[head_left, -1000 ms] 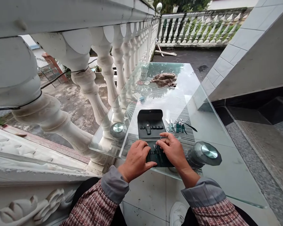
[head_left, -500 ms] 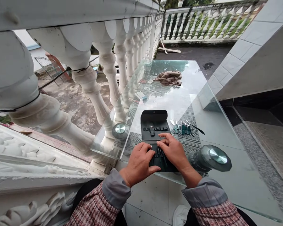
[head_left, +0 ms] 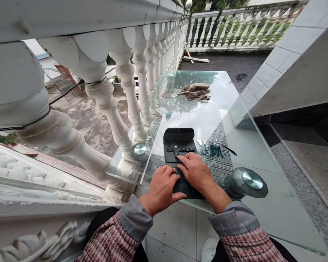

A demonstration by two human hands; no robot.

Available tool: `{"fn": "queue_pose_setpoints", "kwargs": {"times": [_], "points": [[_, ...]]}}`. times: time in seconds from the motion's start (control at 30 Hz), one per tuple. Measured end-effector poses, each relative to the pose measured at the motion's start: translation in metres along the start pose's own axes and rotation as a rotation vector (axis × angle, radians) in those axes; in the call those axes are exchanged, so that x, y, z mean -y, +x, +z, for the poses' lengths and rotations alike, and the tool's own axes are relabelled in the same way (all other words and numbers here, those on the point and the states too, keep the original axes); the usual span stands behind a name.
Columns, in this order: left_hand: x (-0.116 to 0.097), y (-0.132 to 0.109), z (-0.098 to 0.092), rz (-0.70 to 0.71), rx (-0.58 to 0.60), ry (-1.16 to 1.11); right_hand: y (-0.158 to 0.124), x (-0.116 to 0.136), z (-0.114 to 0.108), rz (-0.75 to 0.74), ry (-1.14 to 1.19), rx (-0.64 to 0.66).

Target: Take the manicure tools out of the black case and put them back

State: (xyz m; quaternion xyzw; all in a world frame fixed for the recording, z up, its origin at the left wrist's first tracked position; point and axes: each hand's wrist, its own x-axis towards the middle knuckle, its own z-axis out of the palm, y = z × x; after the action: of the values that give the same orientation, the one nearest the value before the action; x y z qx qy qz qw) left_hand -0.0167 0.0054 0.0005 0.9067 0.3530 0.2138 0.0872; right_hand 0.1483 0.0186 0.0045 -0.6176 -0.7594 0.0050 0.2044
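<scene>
A black manicure case [head_left: 178, 135] lies unfolded on the glass table, with a row of elastic loops across its upper half. My left hand [head_left: 161, 187] grips the lower left of the case, thumb along its near edge and fingers bent over its side; a small metal tip shows by the fingertips. Over the lower half, my right hand [head_left: 198, 173] pinches a thin manicure tool [head_left: 178, 160], mostly hidden by the fingers. Right of the case lie small scissors [head_left: 204, 147], several nail clippers [head_left: 214, 148] and a slim black tool [head_left: 229, 149].
The glass table [head_left: 251, 145] has round metal-capped supports [head_left: 253, 180] near my right arm and at the left [head_left: 140, 149]. A crumpled brown cloth [head_left: 195, 91] and a small box [head_left: 163, 111] lie farther back. A white balustrade [head_left: 98, 87] runs along the left.
My right hand has shifted left and slightly forward over the case, covering more of its middle. The left hand has stayed in place.
</scene>
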Motion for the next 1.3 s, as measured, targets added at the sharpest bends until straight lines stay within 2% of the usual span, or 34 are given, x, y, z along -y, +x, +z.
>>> {"fn": "queue_pose_setpoints", "kwargs": {"times": [0.23, 0.43, 0.73, 0.97, 1.3], "points": [[0.0, -0.001, 0.002, -0.019, 0.005, -0.006, -0.001, -0.007, -0.002, -0.152, 0.01, 0.046], [0.001, -0.002, 0.004, -0.014, 0.007, -0.014, -0.003, -0.012, 0.0, -0.088, -0.052, -0.017], [0.0, 0.0, 0.002, -0.02, 0.007, -0.011, 0.0, -0.01, 0.001, -0.152, -0.084, -0.009], [-0.001, -0.001, 0.002, -0.023, -0.004, -0.029, -0.008, -0.011, -0.005, -0.166, 0.051, 0.04], [0.002, -0.003, 0.006, -0.029, -0.02, -0.04, -0.016, -0.01, -0.009, -0.2, 0.059, 0.024]]}}
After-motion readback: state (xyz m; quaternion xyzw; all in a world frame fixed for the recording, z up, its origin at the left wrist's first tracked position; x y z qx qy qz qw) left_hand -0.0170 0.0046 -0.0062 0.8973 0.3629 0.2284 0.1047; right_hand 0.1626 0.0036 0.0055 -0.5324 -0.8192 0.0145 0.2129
